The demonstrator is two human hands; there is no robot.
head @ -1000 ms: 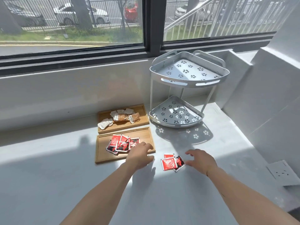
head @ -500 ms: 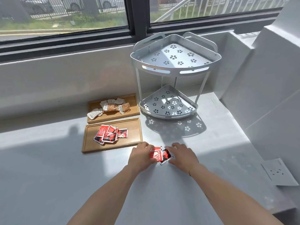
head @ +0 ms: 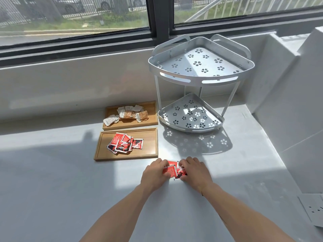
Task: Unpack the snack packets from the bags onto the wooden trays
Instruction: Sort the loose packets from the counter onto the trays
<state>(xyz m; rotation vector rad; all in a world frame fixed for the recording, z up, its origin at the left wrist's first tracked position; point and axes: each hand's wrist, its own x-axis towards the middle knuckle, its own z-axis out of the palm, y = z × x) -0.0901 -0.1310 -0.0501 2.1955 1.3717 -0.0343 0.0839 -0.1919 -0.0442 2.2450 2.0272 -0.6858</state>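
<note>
A few loose red snack packets [head: 172, 171] lie on the grey counter just right of the near wooden tray [head: 150, 151]. My left hand [head: 154, 173] and my right hand [head: 194, 170] press in on them from both sides, fingers closed around their edges. The near tray holds a heap of red packets [head: 125, 143]. Behind it, the far wooden tray [head: 152, 117] carries white and brown packets [head: 127, 114]. No bag is in view.
A white two-tier corner rack [head: 201, 81] with flower-shaped holes stands behind my hands, at the right of the trays. A window wall runs along the back and a white wall closes the right side. A socket plate [head: 312, 209] lies at the right edge.
My left hand left the near tray and moved right, my right hand moved left, and both closed in on the loose red packets, bunching them together.
</note>
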